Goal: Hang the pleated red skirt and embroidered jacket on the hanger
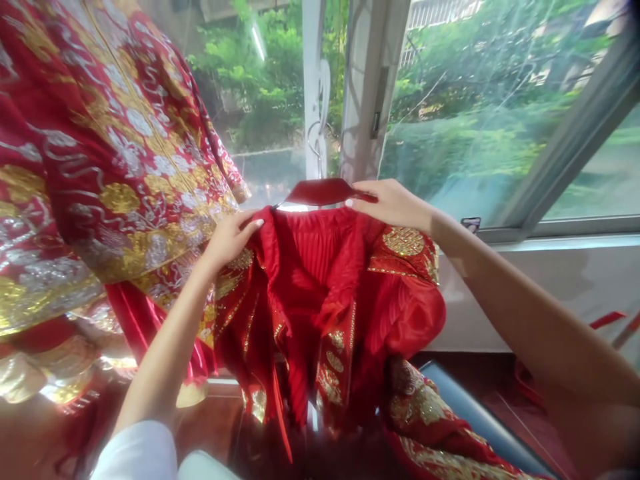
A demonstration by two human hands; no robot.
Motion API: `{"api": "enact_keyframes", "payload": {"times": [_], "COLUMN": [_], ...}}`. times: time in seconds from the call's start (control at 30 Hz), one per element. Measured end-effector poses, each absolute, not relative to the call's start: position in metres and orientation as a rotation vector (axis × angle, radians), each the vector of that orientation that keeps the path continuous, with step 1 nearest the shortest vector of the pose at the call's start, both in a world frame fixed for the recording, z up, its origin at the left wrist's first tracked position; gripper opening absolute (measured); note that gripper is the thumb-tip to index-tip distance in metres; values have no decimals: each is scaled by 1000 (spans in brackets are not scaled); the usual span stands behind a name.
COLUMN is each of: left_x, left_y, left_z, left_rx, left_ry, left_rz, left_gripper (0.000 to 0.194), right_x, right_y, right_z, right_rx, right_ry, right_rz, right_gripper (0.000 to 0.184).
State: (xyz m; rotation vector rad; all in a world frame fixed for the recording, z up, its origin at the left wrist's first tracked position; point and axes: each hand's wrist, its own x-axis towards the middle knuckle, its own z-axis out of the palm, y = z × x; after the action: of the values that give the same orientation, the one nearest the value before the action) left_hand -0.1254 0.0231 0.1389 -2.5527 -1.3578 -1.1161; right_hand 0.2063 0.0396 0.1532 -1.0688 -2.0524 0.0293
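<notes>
A red garment with gold embroidery (330,307) hangs from a red hanger (323,191) whose metal hook (315,143) is caught at the window frame. My left hand (231,235) pinches the garment's left shoulder edge, fingers closed on the cloth. At the hanger's right end, my right hand (395,203) lies with its fingers curled over the hanger and the cloth. The garment's lower part drapes down in front of me.
A second red robe with heavy gold and silver embroidery (100,173) hangs at the left, touching my left arm. A window (475,120) with a white frame is behind. A dark blue padded edge (475,413) is at the lower right.
</notes>
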Motion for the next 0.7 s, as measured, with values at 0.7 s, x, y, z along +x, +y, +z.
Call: {"api": "enact_keyframes", "payload": {"times": [0.7], "left_x": [-123], "left_y": [54], "left_z": [141], "left_rx": [-2559], "left_ry": [-1414], "left_rz": [-1117], "left_gripper": [43], "right_x": [261], "right_y": [-10], "right_z": [120], "right_rx": [-1201], "right_ry": [-1897], "right_rz": [44], "right_gripper": [27]}}
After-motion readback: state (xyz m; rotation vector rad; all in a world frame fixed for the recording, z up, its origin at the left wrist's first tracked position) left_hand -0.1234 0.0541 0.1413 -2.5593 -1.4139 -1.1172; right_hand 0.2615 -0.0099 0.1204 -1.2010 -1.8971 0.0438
